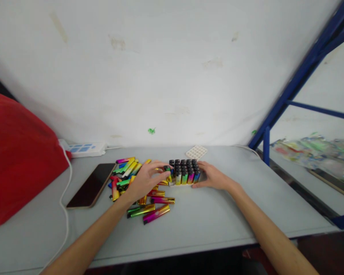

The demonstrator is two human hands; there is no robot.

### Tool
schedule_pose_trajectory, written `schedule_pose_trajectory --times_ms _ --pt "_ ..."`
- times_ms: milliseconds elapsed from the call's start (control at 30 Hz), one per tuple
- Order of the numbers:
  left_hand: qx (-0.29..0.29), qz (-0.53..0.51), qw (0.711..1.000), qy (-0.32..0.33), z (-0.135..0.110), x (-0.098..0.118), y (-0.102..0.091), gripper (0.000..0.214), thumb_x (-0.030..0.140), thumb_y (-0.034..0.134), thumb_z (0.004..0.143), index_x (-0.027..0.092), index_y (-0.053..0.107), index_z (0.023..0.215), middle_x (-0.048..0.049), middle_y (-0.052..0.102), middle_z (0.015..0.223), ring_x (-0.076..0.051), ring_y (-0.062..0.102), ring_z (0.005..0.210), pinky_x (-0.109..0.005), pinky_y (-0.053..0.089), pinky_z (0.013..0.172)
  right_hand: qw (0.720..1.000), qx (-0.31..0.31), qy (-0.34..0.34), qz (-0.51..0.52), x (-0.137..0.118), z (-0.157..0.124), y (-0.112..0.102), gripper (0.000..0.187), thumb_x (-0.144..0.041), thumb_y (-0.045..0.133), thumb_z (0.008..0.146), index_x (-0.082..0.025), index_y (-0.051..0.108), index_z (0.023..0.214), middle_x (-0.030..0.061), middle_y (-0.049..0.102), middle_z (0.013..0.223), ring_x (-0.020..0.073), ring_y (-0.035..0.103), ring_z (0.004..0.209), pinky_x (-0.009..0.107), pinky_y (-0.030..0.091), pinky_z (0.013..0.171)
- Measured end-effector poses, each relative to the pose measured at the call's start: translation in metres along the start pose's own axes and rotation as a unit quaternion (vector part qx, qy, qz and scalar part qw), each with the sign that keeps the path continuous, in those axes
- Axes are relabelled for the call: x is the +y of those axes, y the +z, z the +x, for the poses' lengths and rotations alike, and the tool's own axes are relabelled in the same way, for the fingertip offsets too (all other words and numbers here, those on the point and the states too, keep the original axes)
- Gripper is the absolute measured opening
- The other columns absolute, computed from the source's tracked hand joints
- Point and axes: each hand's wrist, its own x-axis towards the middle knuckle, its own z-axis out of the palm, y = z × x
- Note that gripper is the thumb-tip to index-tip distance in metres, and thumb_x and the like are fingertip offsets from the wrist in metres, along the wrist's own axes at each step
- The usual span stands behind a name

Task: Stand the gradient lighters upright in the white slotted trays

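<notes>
My left hand [149,177] pinches a single upright lighter [168,174] with a black top and a yellow-green body, at the left end of a white tray [183,185]. In the tray several lighters [185,172] stand upright in rows, black tops up, their bodies yellow, green, pink and blue. My right hand [212,175] is around the tray's right end, thumb at the front corner and fingers along the side. Loose shiny lighters [156,214] lie in a pile under and around my left hand, which partly hides them.
A white perforated tray [197,152] lies behind the filled one. To the left are a phone [91,186], a power strip [87,149], a white cable [67,198] and a red bag [20,164]. A blue metal frame [295,80] and clear plastic packets [318,152] are at right.
</notes>
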Motion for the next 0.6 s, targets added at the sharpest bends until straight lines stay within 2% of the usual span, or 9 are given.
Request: schedule_pose_trajectory --times_ms 133,200,367,467,600 --pt "-0.008 0.09 0.996 0.025 0.0 -0.005 0.004 0.019 0.034 0.071 0.085 0.022 0.078 0.098 -0.0087 0.074 0.108 -0.025 0.067 0.101 -0.037 0.052 0.095 1.0 -0.001 0.006 -0.003 0.0 0.0 0.0 0.08 -0.056 0.085 0.07 -0.017 0.06 0.135 0.0131 0.058 0.14 0.0314 0.054 0.129 0.047 0.042 0.114" --pt "-0.005 0.113 0.993 0.03 0.0 -0.008 0.006 0.02 0.035 0.071 0.086 0.022 0.078 0.1 -0.0082 0.075 0.107 -0.024 0.069 0.097 -0.036 0.051 0.094 1.0 -0.003 0.008 -0.003 0.001 0.0 0.0 0.079 -0.056 0.085 0.071 -0.017 0.061 0.135 0.0131 0.058 0.14 0.0313 0.053 0.129 0.046 0.042 0.114" --pt "-0.031 0.145 0.988 0.049 0.0 -0.012 0.004 0.021 0.035 0.068 0.088 0.022 0.077 0.103 -0.008 0.076 0.109 -0.025 0.069 0.101 -0.036 0.048 0.097 1.0 -0.007 0.003 -0.009 0.001 0.0 0.0 0.077 -0.057 0.084 0.071 -0.016 0.062 0.133 0.0127 0.058 0.138 0.0309 0.054 0.127 0.046 0.043 0.113" --pt "-0.048 0.163 0.985 0.039 0.002 -0.013 0.004 0.021 0.036 0.068 0.088 0.022 0.076 0.102 -0.0086 0.076 0.11 -0.026 0.069 0.1 -0.039 0.047 0.099 1.0 -0.009 0.002 -0.009 0.0 0.0 0.0 0.076 -0.057 0.084 0.071 -0.016 0.062 0.132 0.0128 0.058 0.139 0.031 0.054 0.128 0.046 0.042 0.113" --pt "-0.026 0.139 0.99 0.017 0.003 -0.012 0.01 0.028 0.036 0.072 0.084 0.024 0.069 0.109 -0.0062 0.076 0.103 -0.025 0.071 0.089 -0.038 0.051 0.09 1.0 -0.002 0.001 -0.003 0.0 0.0 0.0 0.078 -0.056 0.085 0.071 -0.017 0.061 0.134 0.0133 0.058 0.139 0.0315 0.054 0.128 0.047 0.042 0.113"
